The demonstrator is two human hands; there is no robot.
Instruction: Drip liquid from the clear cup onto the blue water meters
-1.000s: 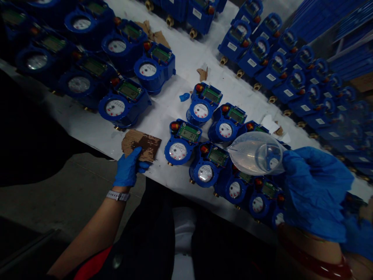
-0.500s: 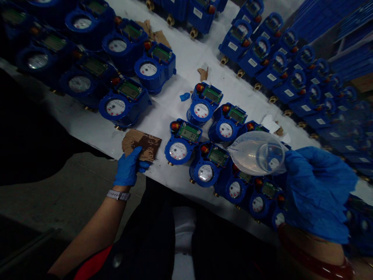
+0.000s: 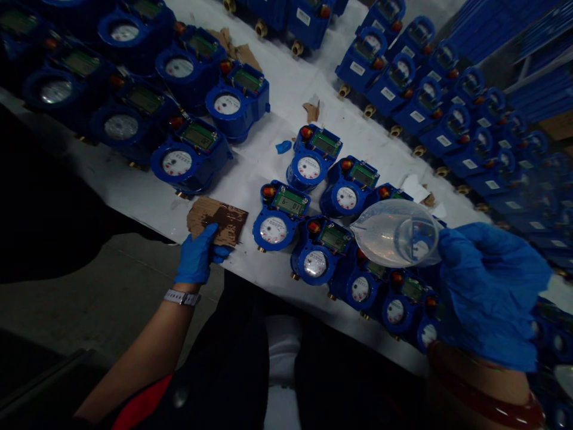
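Note:
My right hand (image 3: 490,292), in a blue glove, is closed round a clear plastic measuring cup (image 3: 396,233) with clear liquid in it. The cup is tilted, its spout pointing left over a blue water meter (image 3: 320,251) with a green display. My left hand (image 3: 197,257), also gloved in blue, rests with fingers curled on a torn piece of brown cardboard (image 3: 219,218) at the near edge of the white table (image 3: 277,101). Several more blue meters lie in a cluster around the cup, one (image 3: 280,218) just right of the cardboard.
Rows of blue meters fill the table's left side (image 3: 179,161) and the far right side (image 3: 430,101). Small cardboard scraps (image 3: 312,110) and a blue scrap (image 3: 283,147) lie on the white sheet. Stacked blue items (image 3: 537,54) stand at the top right. Dark floor lies below the table edge.
The cup and my right hand have shifted very slightly; my left hand stays on the cardboard. Nothing else has visibly moved.

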